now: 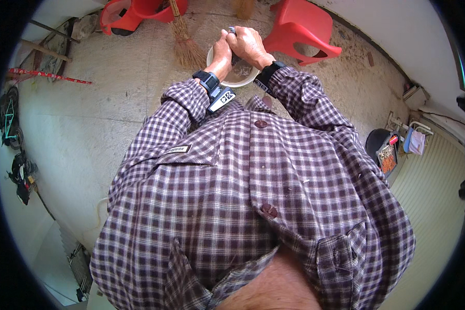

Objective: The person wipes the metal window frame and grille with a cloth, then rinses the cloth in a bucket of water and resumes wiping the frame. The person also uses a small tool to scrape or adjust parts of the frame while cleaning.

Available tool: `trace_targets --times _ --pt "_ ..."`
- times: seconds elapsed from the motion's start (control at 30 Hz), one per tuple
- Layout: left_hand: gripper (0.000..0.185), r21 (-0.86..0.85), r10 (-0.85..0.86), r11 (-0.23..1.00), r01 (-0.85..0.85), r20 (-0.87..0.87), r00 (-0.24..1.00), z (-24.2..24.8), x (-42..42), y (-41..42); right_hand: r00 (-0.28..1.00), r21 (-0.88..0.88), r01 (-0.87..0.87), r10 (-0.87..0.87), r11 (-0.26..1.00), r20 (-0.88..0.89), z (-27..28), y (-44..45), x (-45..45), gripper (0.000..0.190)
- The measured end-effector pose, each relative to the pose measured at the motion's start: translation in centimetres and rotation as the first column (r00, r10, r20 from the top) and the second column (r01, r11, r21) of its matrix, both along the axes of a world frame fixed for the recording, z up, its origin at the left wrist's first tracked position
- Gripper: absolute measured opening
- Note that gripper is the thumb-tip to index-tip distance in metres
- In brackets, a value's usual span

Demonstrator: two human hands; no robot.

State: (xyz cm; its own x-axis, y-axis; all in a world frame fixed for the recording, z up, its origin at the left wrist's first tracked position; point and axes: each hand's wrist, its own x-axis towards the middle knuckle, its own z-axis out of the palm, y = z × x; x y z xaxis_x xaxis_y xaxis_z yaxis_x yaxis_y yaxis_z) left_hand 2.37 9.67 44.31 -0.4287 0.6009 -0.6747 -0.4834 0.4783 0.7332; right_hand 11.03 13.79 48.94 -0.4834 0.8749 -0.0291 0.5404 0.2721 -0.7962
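My left hand (pixel 221 56) and my right hand (pixel 249 44) meet over a round white basin (pixel 236 84) that holds murky water. Both hands are closed around something dark, largely hidden between and under them; it may be a wet cloth. A small grey-blue bit (pixel 231 30) shows at the top of my right hand. Each wrist wears a black strap, and a device with a white label sits at the left one.
A straw broom (pixel 186 48) lies just left of the basin. Beyond it stand red buckets (pixel 128 17). A red plastic stool (pixel 304 29) is close on the right. Farther right, a tray (pixel 388 159) holds orange bits. A red-patterned stick (pixel 50 75) is at the left.
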Motion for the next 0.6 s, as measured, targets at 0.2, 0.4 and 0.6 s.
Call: trace_targets --times 0.2,0.4,0.6 --pt "0.050 -0.041 -0.290 0.954 0.296 0.115 0.950 0.8 -2.7 0.3 0.974 -0.305 0.066 -0.128 0.950 -0.188 -4.1 0.0 1.5 0.050" --pt "0.046 0.050 -0.365 0.930 0.365 0.258 0.895 0.4 -2.5 -3.5 0.842 -0.697 -0.164 -0.269 0.698 -0.468 -5.0 -2.5 1.9 0.087" --pt "0.020 -0.468 0.163 0.884 -0.011 0.284 0.945 0.2 -2.4 -9.7 0.899 -0.910 -0.320 -0.219 0.263 -0.380 -7.3 -5.4 1.1 0.078"
